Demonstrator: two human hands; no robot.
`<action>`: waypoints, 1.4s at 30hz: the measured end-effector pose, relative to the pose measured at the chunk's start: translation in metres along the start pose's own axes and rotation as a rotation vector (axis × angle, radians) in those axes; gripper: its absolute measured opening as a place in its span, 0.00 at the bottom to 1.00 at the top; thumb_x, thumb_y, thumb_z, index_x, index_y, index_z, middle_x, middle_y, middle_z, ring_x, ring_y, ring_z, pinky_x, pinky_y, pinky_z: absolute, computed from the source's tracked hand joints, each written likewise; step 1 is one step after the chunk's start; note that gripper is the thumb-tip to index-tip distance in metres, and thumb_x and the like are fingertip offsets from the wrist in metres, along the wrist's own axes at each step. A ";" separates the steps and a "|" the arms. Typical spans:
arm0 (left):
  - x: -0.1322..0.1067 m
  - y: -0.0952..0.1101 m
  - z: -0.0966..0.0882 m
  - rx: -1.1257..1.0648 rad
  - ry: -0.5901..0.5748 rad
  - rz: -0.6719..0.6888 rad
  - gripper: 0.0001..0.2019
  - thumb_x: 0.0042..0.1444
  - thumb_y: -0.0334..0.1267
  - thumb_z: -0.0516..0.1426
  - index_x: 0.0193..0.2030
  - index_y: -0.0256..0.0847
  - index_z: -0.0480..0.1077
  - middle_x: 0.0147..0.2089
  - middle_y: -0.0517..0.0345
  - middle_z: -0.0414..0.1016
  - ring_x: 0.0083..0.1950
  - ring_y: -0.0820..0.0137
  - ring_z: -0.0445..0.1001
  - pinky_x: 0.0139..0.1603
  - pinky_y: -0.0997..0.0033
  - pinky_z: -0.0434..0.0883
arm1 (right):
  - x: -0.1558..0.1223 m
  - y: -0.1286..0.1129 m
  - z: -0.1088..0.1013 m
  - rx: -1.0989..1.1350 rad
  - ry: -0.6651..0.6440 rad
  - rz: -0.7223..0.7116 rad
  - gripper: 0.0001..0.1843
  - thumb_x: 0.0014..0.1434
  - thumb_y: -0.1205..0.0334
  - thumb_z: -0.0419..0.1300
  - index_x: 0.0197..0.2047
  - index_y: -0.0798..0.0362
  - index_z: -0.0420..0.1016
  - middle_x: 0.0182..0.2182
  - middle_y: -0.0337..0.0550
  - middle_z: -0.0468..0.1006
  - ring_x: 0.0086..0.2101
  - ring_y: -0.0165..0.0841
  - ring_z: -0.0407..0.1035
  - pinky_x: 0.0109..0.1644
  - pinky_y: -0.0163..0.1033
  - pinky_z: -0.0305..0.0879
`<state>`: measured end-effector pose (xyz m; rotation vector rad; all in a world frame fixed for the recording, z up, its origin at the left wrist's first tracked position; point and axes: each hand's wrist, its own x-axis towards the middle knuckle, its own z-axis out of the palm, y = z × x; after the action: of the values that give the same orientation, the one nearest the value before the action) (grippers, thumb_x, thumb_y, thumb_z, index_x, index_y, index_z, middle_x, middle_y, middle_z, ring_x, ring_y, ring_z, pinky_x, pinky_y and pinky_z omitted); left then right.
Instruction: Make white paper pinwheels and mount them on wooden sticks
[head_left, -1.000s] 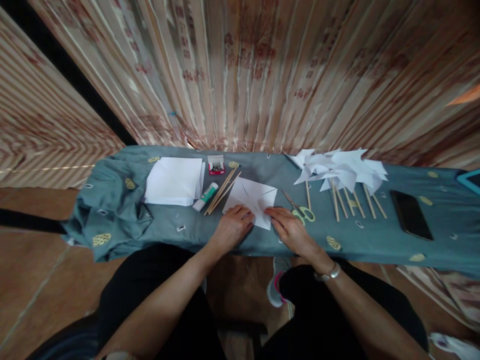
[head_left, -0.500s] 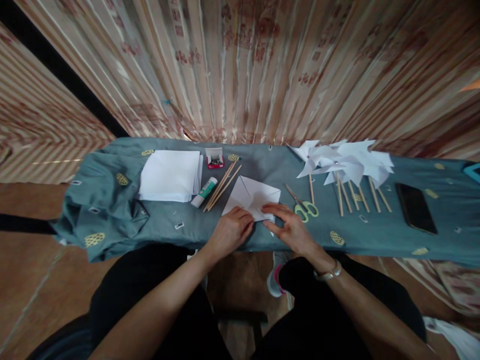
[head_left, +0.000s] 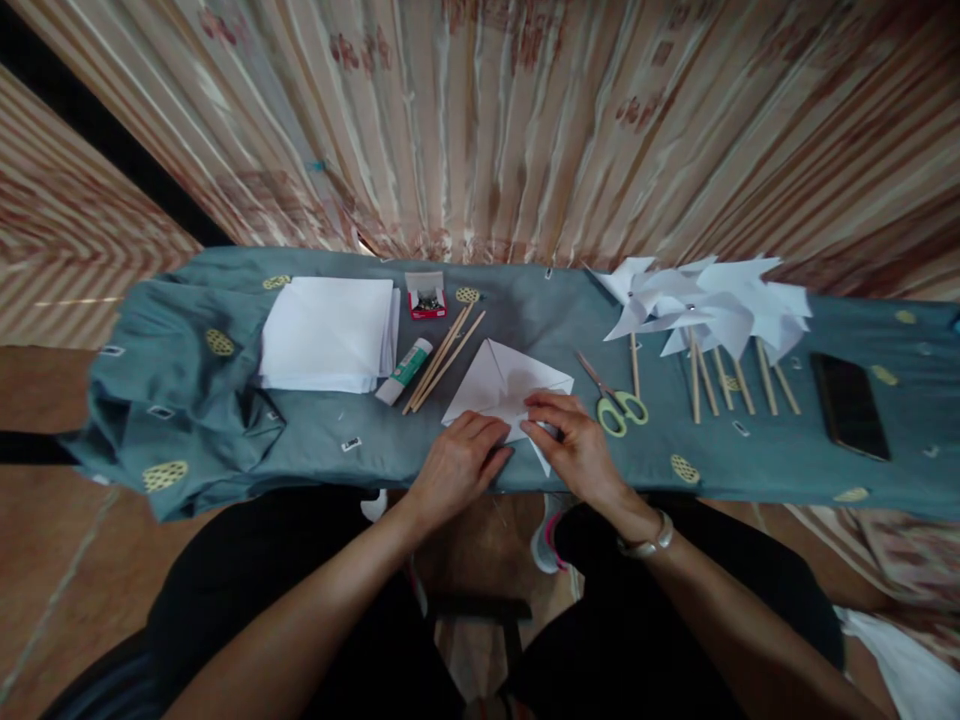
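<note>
A white paper square [head_left: 517, 372] with cut or drawn lines running in from its corners lies in front of me. Its near corner sticks out past my fingers toward the table edge. My left hand [head_left: 466, 452] presses on the paper's near left side, fingers bent together. On the near right, my right hand [head_left: 566, 435] pinches a flap of the paper between thumb and fingers. Green-handled scissors [head_left: 619, 405] lie just right of the paper, blades pointing away. Several wooden sticks [head_left: 442, 365] and a glue stick [head_left: 405, 370] rest to its left.
A stack of white paper [head_left: 326, 335] sits at left beside a small red box [head_left: 426, 297] of metal pins. Several paper pinwheels [head_left: 720, 300] on sticks lie at right, then a black phone [head_left: 849, 405]. A curtain [head_left: 480, 130] hangs behind the cloth-covered table [head_left: 630, 465].
My right hand has drawn the paper's near right flap inward, and more of a pointed near corner shows. The left hand stays on the paper. The view has shifted slightly.
</note>
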<state>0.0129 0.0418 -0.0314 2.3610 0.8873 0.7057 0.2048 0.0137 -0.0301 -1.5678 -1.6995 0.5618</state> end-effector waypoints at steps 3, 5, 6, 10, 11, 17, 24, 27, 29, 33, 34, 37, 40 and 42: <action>0.000 -0.001 0.001 0.008 0.009 0.015 0.15 0.63 0.35 0.53 0.56 0.37 0.67 0.45 0.50 0.77 0.46 0.63 0.71 0.49 0.59 0.73 | 0.002 -0.003 0.002 -0.074 0.026 -0.036 0.06 0.59 0.61 0.60 0.34 0.49 0.79 0.46 0.47 0.79 0.50 0.43 0.68 0.57 0.53 0.63; 0.001 -0.002 0.002 0.007 0.011 0.048 0.13 0.64 0.34 0.53 0.54 0.37 0.69 0.45 0.50 0.77 0.46 0.63 0.71 0.49 0.59 0.73 | 0.003 -0.004 0.004 -0.108 0.037 -0.057 0.05 0.59 0.63 0.61 0.33 0.49 0.78 0.46 0.47 0.78 0.51 0.43 0.67 0.57 0.53 0.63; 0.001 -0.003 0.003 0.006 0.014 0.060 0.12 0.64 0.34 0.53 0.52 0.37 0.70 0.44 0.50 0.77 0.46 0.63 0.71 0.49 0.59 0.73 | 0.003 -0.004 0.005 -0.122 0.040 -0.063 0.05 0.59 0.63 0.61 0.32 0.49 0.78 0.47 0.47 0.78 0.51 0.43 0.67 0.57 0.53 0.63; 0.001 -0.004 0.005 0.006 0.038 0.065 0.10 0.63 0.33 0.53 0.48 0.37 0.73 0.43 0.50 0.77 0.46 0.64 0.71 0.48 0.60 0.74 | 0.004 -0.006 0.006 -0.151 0.040 -0.080 0.04 0.58 0.65 0.62 0.32 0.50 0.77 0.47 0.48 0.77 0.51 0.42 0.67 0.57 0.52 0.64; 0.001 -0.004 0.005 0.009 0.041 0.065 0.10 0.63 0.33 0.53 0.48 0.37 0.73 0.43 0.50 0.76 0.46 0.64 0.70 0.48 0.60 0.74 | 0.004 -0.006 0.007 -0.156 0.039 -0.083 0.04 0.58 0.65 0.62 0.32 0.50 0.77 0.48 0.48 0.77 0.51 0.42 0.67 0.57 0.52 0.64; 0.002 -0.004 0.006 0.022 0.050 0.053 0.10 0.64 0.34 0.53 0.47 0.35 0.73 0.41 0.49 0.75 0.44 0.64 0.71 0.46 0.61 0.74 | 0.005 -0.007 0.008 -0.196 0.045 -0.091 0.04 0.58 0.65 0.62 0.31 0.50 0.76 0.48 0.48 0.77 0.52 0.43 0.66 0.57 0.53 0.64; 0.004 -0.004 0.005 0.028 0.019 0.030 0.11 0.65 0.34 0.51 0.47 0.37 0.73 0.40 0.50 0.75 0.44 0.65 0.71 0.46 0.61 0.74 | 0.004 -0.006 0.010 -0.218 0.050 -0.084 0.04 0.58 0.65 0.61 0.31 0.50 0.76 0.49 0.48 0.76 0.52 0.43 0.66 0.58 0.53 0.64; 0.005 -0.003 0.005 0.040 0.009 0.026 0.11 0.64 0.34 0.51 0.47 0.36 0.73 0.40 0.50 0.75 0.43 0.65 0.71 0.46 0.62 0.74 | 0.004 -0.006 0.010 -0.223 0.052 -0.085 0.03 0.57 0.65 0.61 0.32 0.51 0.76 0.49 0.49 0.76 0.52 0.43 0.66 0.58 0.53 0.64; 0.005 -0.003 0.005 0.042 0.011 0.026 0.11 0.64 0.33 0.52 0.46 0.36 0.74 0.40 0.50 0.75 0.43 0.65 0.71 0.46 0.62 0.74 | 0.004 -0.006 0.010 -0.223 0.051 -0.082 0.03 0.58 0.65 0.61 0.32 0.50 0.76 0.49 0.49 0.76 0.52 0.43 0.66 0.58 0.54 0.64; 0.005 -0.004 0.006 0.042 0.014 0.023 0.10 0.64 0.34 0.52 0.46 0.37 0.74 0.40 0.51 0.75 0.43 0.65 0.71 0.46 0.62 0.74 | 0.004 -0.006 0.010 -0.216 0.054 -0.069 0.03 0.58 0.64 0.61 0.33 0.50 0.76 0.50 0.49 0.76 0.53 0.44 0.66 0.57 0.54 0.64; 0.005 -0.004 0.006 0.043 0.014 0.025 0.10 0.64 0.34 0.52 0.46 0.37 0.74 0.40 0.51 0.75 0.43 0.65 0.71 0.46 0.62 0.74 | 0.004 -0.006 0.010 -0.215 0.056 -0.068 0.03 0.58 0.64 0.61 0.33 0.50 0.76 0.50 0.49 0.76 0.53 0.44 0.66 0.57 0.54 0.64; 0.005 -0.004 0.005 0.046 0.013 0.029 0.10 0.64 0.33 0.53 0.46 0.35 0.74 0.40 0.50 0.75 0.43 0.64 0.71 0.46 0.62 0.74 | 0.004 -0.006 0.011 -0.216 0.064 -0.068 0.02 0.57 0.64 0.61 0.33 0.51 0.76 0.50 0.49 0.76 0.53 0.43 0.66 0.58 0.54 0.64; 0.005 -0.004 0.005 0.045 0.007 0.025 0.10 0.63 0.33 0.53 0.47 0.34 0.74 0.40 0.50 0.75 0.43 0.64 0.71 0.46 0.62 0.74 | 0.004 -0.007 0.010 -0.213 0.071 -0.065 0.01 0.57 0.65 0.62 0.33 0.52 0.76 0.49 0.50 0.76 0.53 0.43 0.66 0.58 0.53 0.64; 0.006 -0.004 0.005 0.046 0.005 0.023 0.10 0.63 0.33 0.53 0.47 0.35 0.73 0.40 0.50 0.75 0.43 0.64 0.71 0.46 0.62 0.74 | 0.004 -0.007 0.010 -0.210 0.070 -0.063 0.01 0.57 0.65 0.62 0.33 0.52 0.76 0.50 0.50 0.76 0.53 0.43 0.66 0.58 0.53 0.65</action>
<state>0.0178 0.0472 -0.0357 2.4144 0.8881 0.7080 0.1925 0.0184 -0.0301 -1.6525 -1.7941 0.3005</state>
